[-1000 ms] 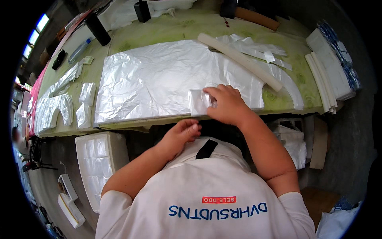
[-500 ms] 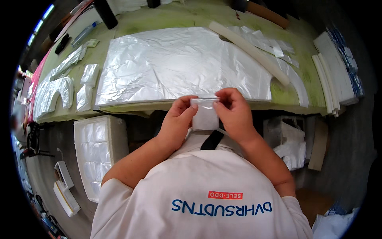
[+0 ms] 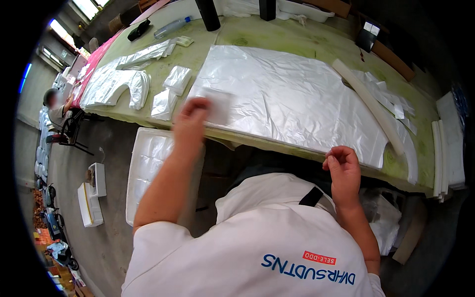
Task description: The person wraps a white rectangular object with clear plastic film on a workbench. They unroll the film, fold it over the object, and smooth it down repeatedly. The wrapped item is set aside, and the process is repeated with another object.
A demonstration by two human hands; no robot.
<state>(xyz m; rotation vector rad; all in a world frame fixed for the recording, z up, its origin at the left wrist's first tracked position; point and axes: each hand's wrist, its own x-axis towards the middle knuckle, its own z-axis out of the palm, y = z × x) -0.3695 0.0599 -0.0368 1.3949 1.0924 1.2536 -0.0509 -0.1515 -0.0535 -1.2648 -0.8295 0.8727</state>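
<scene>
The left hand (image 3: 193, 110) and the small translucent plastic packet (image 3: 219, 105) at its fingers are motion-blurred; the right hand (image 3: 343, 172) is rendered sharper. Beyond them, glare is cast on the broad silvery plastic sheet (image 3: 287, 99). Corners are blackened.

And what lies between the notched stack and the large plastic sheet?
Between the stack and the sheet, the head view shows two small pale packets on the green cloth.

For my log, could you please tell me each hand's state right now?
Left hand: holding a small translucent packet, blurred.
Right hand: loosely curled, nothing visibly held.
</scene>
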